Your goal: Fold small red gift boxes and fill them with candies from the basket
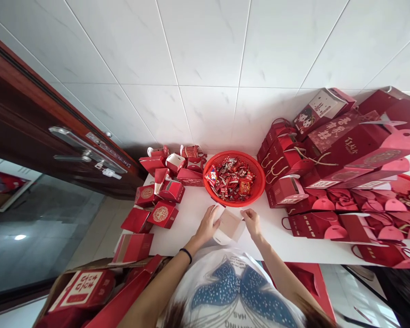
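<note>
A small open gift box (229, 225), white inside with a pinkish flap, stands on the white table (191, 214) right in front of me. My left hand (208, 224) grips its left side. My right hand (252, 222) holds its right edge with pinched fingers. Just beyond the box sits a round red basket (256, 175) heaped with wrapped candies (233, 178).
Several small red gift boxes (162, 191) lie scattered at the table's left end. Red bags with rope handles and folded boxes (345, 182) are piled on the right. A cardboard carton (85, 287) with red boxes stands at lower left, below a dark wooden door (37, 132).
</note>
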Action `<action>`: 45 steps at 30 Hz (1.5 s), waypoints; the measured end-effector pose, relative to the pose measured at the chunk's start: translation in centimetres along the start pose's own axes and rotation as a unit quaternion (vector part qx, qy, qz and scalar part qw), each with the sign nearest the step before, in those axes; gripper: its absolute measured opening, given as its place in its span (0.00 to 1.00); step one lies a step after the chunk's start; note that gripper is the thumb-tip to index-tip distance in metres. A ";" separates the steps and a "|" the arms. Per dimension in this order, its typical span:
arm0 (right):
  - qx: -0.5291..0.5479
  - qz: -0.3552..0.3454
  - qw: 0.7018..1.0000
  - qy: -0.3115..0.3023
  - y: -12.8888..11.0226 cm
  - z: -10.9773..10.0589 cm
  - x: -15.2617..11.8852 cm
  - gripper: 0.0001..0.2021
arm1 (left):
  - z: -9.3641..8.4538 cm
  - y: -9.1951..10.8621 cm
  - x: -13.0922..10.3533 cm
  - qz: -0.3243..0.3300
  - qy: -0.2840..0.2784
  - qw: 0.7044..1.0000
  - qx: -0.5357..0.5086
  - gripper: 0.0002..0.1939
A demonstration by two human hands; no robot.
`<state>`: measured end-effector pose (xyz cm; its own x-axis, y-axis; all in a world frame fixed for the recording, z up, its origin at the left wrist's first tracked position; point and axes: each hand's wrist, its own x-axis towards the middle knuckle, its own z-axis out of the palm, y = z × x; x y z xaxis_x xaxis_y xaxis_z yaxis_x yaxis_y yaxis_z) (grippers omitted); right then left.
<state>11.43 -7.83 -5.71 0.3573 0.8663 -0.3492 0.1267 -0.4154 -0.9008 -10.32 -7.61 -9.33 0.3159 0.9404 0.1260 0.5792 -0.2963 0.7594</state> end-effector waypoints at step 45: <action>-0.153 -0.062 0.986 0.002 -8.4 -0.6 16.2 0.26 | 2.4 4.2 16.8 -0.090 -0.301 0.930 0.191 0.15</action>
<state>16.65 9.52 -3.66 0.3247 0.9148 -0.2402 0.4422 -0.3713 -0.8165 -0.77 6.49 -5.55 0.4851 0.7503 -0.4491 0.8519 -0.2894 0.4365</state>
